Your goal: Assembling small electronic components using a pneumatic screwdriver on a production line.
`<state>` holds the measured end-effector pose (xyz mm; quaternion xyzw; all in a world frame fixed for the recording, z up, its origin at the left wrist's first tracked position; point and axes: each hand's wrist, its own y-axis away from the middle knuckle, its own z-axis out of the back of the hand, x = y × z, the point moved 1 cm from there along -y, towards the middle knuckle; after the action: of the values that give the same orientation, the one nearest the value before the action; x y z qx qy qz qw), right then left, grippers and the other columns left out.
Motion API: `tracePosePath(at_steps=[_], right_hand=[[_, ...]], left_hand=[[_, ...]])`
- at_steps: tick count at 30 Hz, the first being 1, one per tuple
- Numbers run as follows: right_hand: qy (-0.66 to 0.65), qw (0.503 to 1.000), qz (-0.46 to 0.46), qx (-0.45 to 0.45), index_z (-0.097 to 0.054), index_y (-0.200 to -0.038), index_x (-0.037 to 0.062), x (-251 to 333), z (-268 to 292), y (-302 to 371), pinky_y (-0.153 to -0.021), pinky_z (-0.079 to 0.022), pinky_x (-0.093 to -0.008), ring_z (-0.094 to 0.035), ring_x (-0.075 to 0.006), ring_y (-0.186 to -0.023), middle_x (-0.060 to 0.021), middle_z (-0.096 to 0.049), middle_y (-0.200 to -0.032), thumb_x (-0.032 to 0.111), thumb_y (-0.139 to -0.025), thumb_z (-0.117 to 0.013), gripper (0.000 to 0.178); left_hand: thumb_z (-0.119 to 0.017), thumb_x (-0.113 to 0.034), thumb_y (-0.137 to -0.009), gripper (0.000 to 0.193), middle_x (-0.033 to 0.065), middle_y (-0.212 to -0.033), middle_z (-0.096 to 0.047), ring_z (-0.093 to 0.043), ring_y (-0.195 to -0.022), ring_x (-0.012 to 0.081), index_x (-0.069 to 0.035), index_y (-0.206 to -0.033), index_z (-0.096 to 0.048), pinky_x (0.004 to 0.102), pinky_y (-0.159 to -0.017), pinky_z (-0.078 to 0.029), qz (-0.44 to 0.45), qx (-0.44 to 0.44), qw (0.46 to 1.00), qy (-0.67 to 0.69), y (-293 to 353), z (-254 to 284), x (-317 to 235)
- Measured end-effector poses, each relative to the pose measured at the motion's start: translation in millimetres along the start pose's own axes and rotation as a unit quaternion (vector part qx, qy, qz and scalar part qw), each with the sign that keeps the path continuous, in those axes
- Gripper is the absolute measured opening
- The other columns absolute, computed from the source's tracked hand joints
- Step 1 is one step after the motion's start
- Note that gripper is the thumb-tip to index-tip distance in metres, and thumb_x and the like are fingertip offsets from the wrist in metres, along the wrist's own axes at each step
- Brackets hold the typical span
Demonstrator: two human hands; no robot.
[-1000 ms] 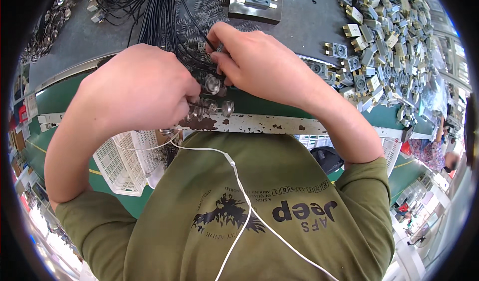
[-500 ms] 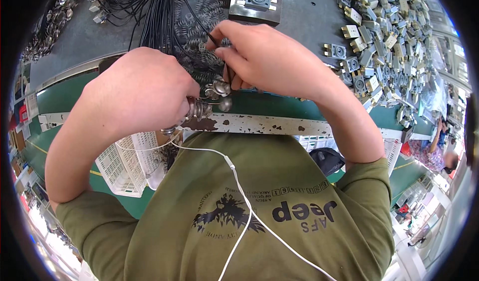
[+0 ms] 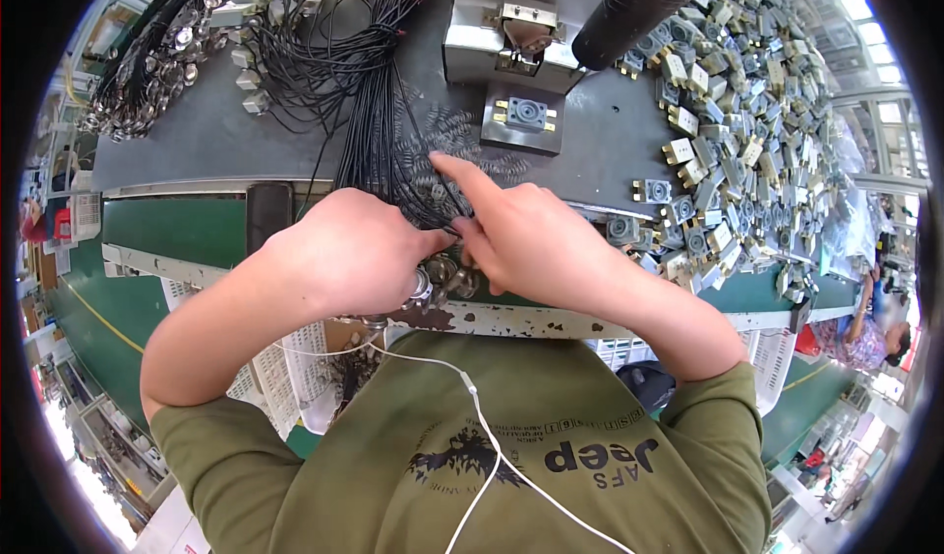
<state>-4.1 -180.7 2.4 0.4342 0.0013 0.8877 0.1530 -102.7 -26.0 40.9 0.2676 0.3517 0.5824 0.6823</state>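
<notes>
My left hand [image 3: 349, 254] is closed round a cluster of shiny round metal caps [image 3: 423, 287], which show below its fingers at the table's front edge. Its index finger points right, toward the thumb of my right hand [image 3: 526, 234]. On that hand the index finger stretches up beside the black wires, apart from the thumb; the other fingers curl out of sight near more caps [image 3: 460, 277]. A tied bundle of black wires [image 3: 369, 126] runs down to both hands. Loose coil springs [image 3: 447, 131] lie beside it, by my right fingertip.
A grey square part with brass tabs [image 3: 526, 115] sits on a metal block before a press-like fixture [image 3: 521, 38]. A thick black tube [image 3: 639, 13] slants in above. Many similar grey parts [image 3: 728, 131] are heaped at right. Capped wires [image 3: 157, 77] lie far left; white baskets [image 3: 295, 382] stand below.
The view has shifted, showing more of the fixture. My right index finger has straightened away from the thumb, which was pinched toward it at a black wire. Both hands are now closer together.
</notes>
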Motion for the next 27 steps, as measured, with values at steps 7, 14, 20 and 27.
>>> tracePosePath(at_steps=[7, 14, 20, 27], right_hand=[[-0.304, 0.952, -0.021, 0.013, -0.035, -0.156, 0.0065, 15.2, 40.4, 4.2, -0.085, -0.052, -0.0310, -0.067, -0.0131, -0.090, -0.0058, -0.068, -0.092, 0.000, -0.095, -0.060, 0.066], [-0.438, 0.898, -0.018, 0.028, -0.030, -0.161, 0.0042, -47.9, 55.2, 25.1, -0.081, -0.058, -0.0330, -0.072, -0.0188, -0.094, -0.0180, -0.072, -0.112, 0.007, -0.104, -0.058, 0.064], [-0.241, 0.967, -0.075, 0.026, -0.038, -0.157, 0.0083, -61.5, 28.7, 45.5, -0.072, -0.054, -0.0260, -0.070, -0.0121, -0.079, -0.0072, -0.077, -0.098, 0.012, -0.112, -0.040, 0.045], [-0.263, 0.961, -0.085, 0.001, -0.048, -0.147, 0.0040, -67.7, 12.6, 39.8, -0.075, -0.056, -0.0285, -0.068, -0.0118, -0.078, -0.0063, -0.076, -0.095, 0.015, -0.111, -0.047, 0.037]], left_hand=[[-0.056, -0.024, -0.088, 0.039, 0.0131, -0.076, -0.070, -0.071, -0.072, 0.0330, -0.015, -0.123, -0.070, 0.0492, -0.069, -0.056, -0.037, -0.094, 0.994, 0.052, 0.7, -15.2, 14.7], [-0.071, -0.004, -0.091, 0.013, 0.0084, -0.089, -0.071, -0.071, -0.083, 0.0215, -0.002, -0.103, -0.067, 0.0344, -0.072, -0.056, -0.108, -0.425, 0.869, 0.230, 26.2, 17.0, 40.8], [-0.073, -0.004, -0.090, 0.016, 0.0077, -0.089, -0.068, -0.068, -0.080, 0.0228, -0.004, -0.105, -0.072, 0.0321, -0.072, -0.054, -0.168, -0.589, 0.782, 0.118, -31.1, 41.2, 43.6], [-0.072, -0.020, -0.090, 0.017, 0.0078, -0.089, -0.069, -0.068, -0.085, 0.0306, -0.007, -0.095, -0.061, 0.0424, -0.072, -0.054, -0.152, -0.512, 0.842, 0.080, -92.0, 53.5, 37.1]])
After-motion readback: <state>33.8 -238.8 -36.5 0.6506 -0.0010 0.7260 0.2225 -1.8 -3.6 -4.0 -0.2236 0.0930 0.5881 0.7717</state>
